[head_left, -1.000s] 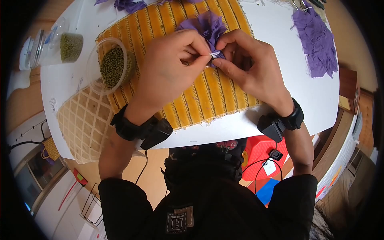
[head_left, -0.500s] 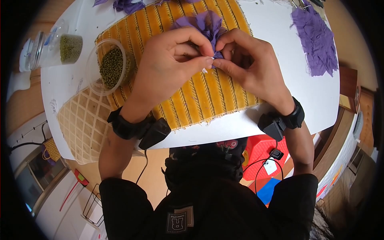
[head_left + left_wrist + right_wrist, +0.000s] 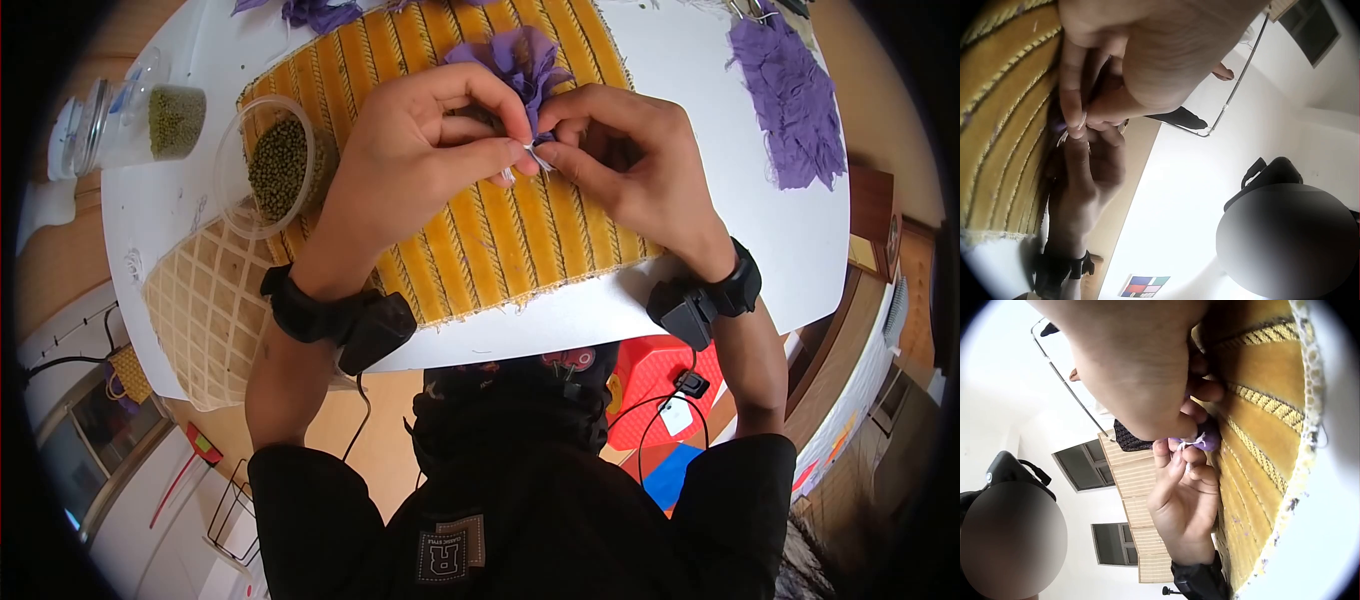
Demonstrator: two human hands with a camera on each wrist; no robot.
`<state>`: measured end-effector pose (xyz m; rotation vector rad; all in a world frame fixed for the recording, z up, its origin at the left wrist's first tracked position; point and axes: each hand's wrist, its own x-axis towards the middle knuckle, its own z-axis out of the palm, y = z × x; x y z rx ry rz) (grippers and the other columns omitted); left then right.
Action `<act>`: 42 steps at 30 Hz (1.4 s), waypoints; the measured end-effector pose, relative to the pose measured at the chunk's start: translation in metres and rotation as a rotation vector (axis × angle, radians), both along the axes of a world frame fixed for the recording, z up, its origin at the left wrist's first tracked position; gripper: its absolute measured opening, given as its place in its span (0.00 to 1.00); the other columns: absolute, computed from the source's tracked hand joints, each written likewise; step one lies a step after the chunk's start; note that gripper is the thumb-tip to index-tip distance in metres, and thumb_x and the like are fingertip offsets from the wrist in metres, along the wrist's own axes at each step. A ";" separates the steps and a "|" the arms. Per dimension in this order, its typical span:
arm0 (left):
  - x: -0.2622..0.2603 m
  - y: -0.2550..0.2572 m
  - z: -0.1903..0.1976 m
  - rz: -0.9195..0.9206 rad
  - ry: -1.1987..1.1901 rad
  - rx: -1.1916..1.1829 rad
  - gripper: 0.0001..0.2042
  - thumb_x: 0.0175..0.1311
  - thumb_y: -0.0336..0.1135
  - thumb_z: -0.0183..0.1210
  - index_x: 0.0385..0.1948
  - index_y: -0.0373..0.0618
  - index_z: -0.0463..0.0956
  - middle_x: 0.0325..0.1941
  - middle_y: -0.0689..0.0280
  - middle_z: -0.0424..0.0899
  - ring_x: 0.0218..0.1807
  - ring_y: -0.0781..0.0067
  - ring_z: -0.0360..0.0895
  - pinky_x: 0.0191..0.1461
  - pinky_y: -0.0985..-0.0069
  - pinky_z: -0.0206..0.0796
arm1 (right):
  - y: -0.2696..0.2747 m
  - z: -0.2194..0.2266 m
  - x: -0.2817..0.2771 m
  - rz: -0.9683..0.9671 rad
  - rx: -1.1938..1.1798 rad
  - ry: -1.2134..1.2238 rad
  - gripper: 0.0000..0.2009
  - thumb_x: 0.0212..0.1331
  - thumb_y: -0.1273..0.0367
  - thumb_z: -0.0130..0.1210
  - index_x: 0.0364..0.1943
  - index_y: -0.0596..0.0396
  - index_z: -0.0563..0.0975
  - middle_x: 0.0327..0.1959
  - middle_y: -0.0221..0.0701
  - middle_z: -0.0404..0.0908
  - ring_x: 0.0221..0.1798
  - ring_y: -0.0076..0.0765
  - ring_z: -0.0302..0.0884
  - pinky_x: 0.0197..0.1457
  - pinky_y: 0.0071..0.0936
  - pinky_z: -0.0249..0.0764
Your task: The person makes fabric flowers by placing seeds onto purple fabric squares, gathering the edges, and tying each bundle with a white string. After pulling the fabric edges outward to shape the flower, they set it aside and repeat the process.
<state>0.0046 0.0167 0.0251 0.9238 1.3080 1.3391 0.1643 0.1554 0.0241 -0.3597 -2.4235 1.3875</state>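
The purple cloth (image 3: 515, 62) lies on the yellow mat (image 3: 480, 265) just beyond both hands, its gathered neck pointing back toward the person, where left hand (image 3: 408, 165) and right hand (image 3: 640, 158), about equally near, pinch white string (image 3: 531, 149).

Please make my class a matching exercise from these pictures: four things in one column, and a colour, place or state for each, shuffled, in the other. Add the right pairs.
Things
1. string
2. round tub
3. striped cloth
4. gathered fabric

Descriptions
A. holds small green grains
B. purple and ruffled
C. white, held where the hands meet
D. yellow, spread out beneath the hands

Right pairs: 1-C, 2-A, 3-D, 4-B
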 end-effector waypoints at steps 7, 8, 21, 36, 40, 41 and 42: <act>-0.002 0.001 -0.002 -0.013 -0.146 0.024 0.05 0.60 0.20 0.55 0.34 0.40 0.71 0.37 0.63 0.79 0.39 0.73 0.82 0.39 0.82 0.70 | 0.000 0.000 0.000 -0.007 0.024 -0.006 0.09 0.49 0.77 0.64 0.35 0.54 0.79 0.19 0.27 0.71 0.17 0.24 0.64 0.22 0.23 0.61; -0.002 0.001 -0.002 -0.010 -0.168 0.038 0.05 0.61 0.20 0.55 0.34 0.41 0.70 0.37 0.63 0.79 0.39 0.73 0.82 0.40 0.82 0.70 | 0.000 0.000 0.000 -0.007 0.022 -0.004 0.09 0.49 0.77 0.64 0.35 0.55 0.79 0.19 0.27 0.71 0.17 0.23 0.64 0.22 0.23 0.61; -0.002 0.002 -0.004 -0.006 -0.138 0.030 0.07 0.60 0.20 0.58 0.32 0.42 0.69 0.40 0.59 0.82 0.38 0.74 0.82 0.40 0.83 0.69 | -0.001 -0.005 0.003 -0.027 -0.141 0.025 0.07 0.53 0.76 0.64 0.37 0.57 0.83 0.21 0.21 0.75 0.19 0.12 0.61 0.22 0.16 0.58; 0.003 0.003 -0.005 0.060 0.004 0.065 0.06 0.59 0.20 0.59 0.35 0.39 0.71 0.41 0.58 0.83 0.40 0.73 0.83 0.39 0.84 0.72 | 0.006 -0.007 0.003 0.017 -0.370 0.006 0.05 0.55 0.78 0.59 0.35 0.61 0.82 0.24 0.21 0.78 0.25 0.10 0.69 0.29 0.12 0.65; 0.001 0.002 0.001 0.085 0.063 0.018 0.09 0.59 0.20 0.59 0.40 0.39 0.71 0.43 0.58 0.82 0.41 0.73 0.84 0.39 0.84 0.72 | 0.007 -0.001 0.004 -0.007 -0.420 -0.001 0.03 0.55 0.77 0.56 0.32 0.60 0.79 0.26 0.20 0.77 0.27 0.10 0.68 0.32 0.12 0.64; 0.001 0.002 0.001 0.081 0.046 0.021 0.10 0.59 0.20 0.59 0.41 0.39 0.71 0.43 0.59 0.81 0.41 0.73 0.84 0.39 0.84 0.72 | 0.007 0.001 0.004 0.010 -0.435 -0.021 0.02 0.55 0.77 0.54 0.32 0.60 0.77 0.27 0.20 0.75 0.29 0.10 0.68 0.33 0.12 0.64; 0.001 0.001 0.000 0.078 0.030 0.023 0.12 0.59 0.20 0.59 0.43 0.39 0.70 0.43 0.60 0.81 0.42 0.72 0.84 0.39 0.84 0.72 | 0.008 0.003 0.004 0.027 -0.451 -0.041 0.02 0.56 0.77 0.53 0.31 0.60 0.76 0.28 0.21 0.74 0.30 0.11 0.68 0.34 0.12 0.64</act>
